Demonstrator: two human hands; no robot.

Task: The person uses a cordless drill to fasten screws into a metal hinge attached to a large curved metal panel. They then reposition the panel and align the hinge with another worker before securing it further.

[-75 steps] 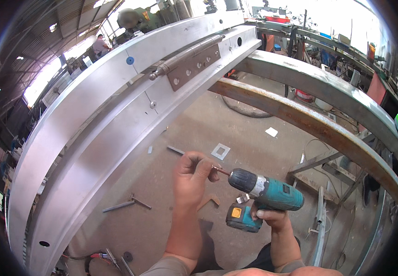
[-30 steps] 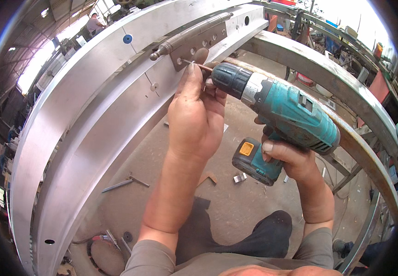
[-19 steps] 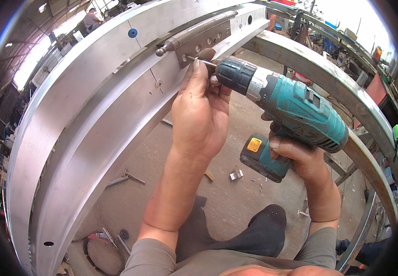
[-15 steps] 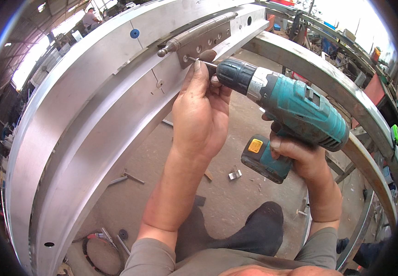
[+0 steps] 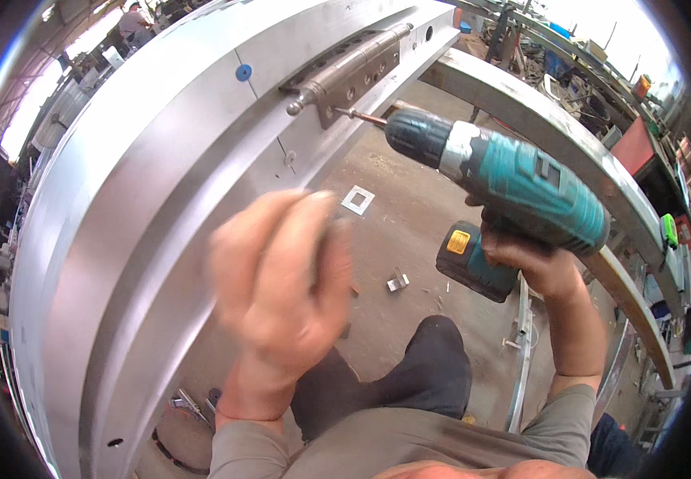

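In my right hand (image 5: 525, 259) is a teal and black cordless drill (image 5: 533, 180), gripped by its handle. Its bit points left, and a screw (image 5: 345, 112) at the tip meets the lower leaf of a brown metal hinge (image 5: 345, 76). The hinge lies along a silvery metal frame profile (image 5: 170, 231), its round knob end toward me. Away from the drill, my left hand (image 5: 282, 271) is above the floor beside the profile. Motion smears it; its fingers look curled, and whether anything is in them cannot be made out.
A blue round plug (image 5: 243, 73) sits on the profile. Behind the drill runs a curved steel beam (image 5: 537, 100). On the floor lie a square metal plate (image 5: 357, 200) and a small metal block (image 5: 397, 281). Another person (image 5: 133, 28) is at the far left.
My left hand has left the screw by the hinge and moved down toward me. The drill stays in my right hand, its bit still at the hinge.
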